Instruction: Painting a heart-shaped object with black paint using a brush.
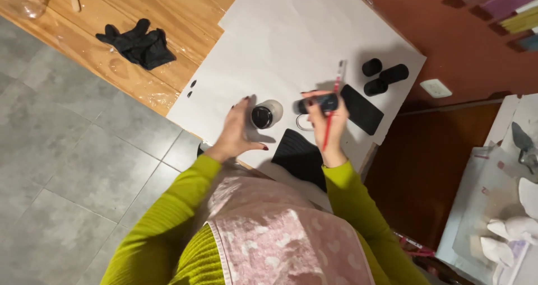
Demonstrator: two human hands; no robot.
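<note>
Scene: A person in a yellow-green sweater and pink apron stands over a white paper sheet (291,33) spread on a wooden tabletop (168,16), seen from the head camera.
Right hand: The right hand (328,114) is closed around a thin red-handled brush (332,108) and a small dark object whose kind cannot be told; the brush shaft runs upright through the grip, tip pointing away from the body.
Left hand: The left hand (238,129) holds nothing; its fingers (245,101) are spread and curved, just beside the jar but apart from it as far as can be seen.
Jar: A small open jar (264,115) with dark contents stands on the sheet between the two hands.
Step in hand: Judged from the pose, the brush is ready and the free hand is closing in to steady the jar.
Next move calls for: A firm hold on the jar's side, then a straight, shallow dip of the brush, so the jar stays upright on the paper.
Nearby: A dark cloth (300,153) lies at the sheet's near edge, a flat black slab (363,110) to the right, three black cylinders (384,76) beyond it.
Farther off: Black gloves (137,43) lie crumpled on the bare wood, well apart.
</note>
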